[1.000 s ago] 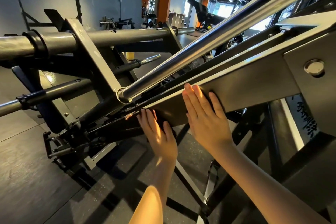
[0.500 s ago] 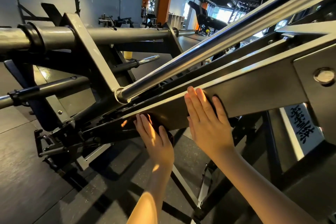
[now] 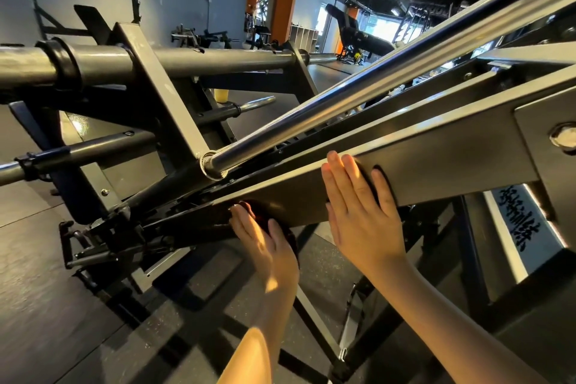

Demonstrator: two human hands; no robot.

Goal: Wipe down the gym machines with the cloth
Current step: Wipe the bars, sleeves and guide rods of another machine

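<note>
A slanted grey steel beam (image 3: 436, 162) of a plate-loaded gym machine crosses the view from lower left to upper right. My right hand (image 3: 361, 215) lies flat against the beam's side with straight fingers. A dark cloth (image 3: 381, 179) peeks out between its thumb and fingers. My left hand (image 3: 265, 243) presses flat lower down the beam, near its bottom edge. A dark reddish cloth (image 3: 260, 217) shows under those fingertips. Most of both cloths is hidden beneath the palms.
A chrome guide rod (image 3: 358, 97) runs just above the beam, ending in a collar (image 3: 213, 167). Grey weight-holder tubes (image 3: 187, 61) jut out at left. A bolt head (image 3: 562, 137) sits on a plate at right. Black rubber flooring (image 3: 46, 305) lies below; benches and racks stand far back.
Both hands stay flat on the beam. My left hand has slipped slightly down and left along its lower edge. The view has shifted a little.
</note>
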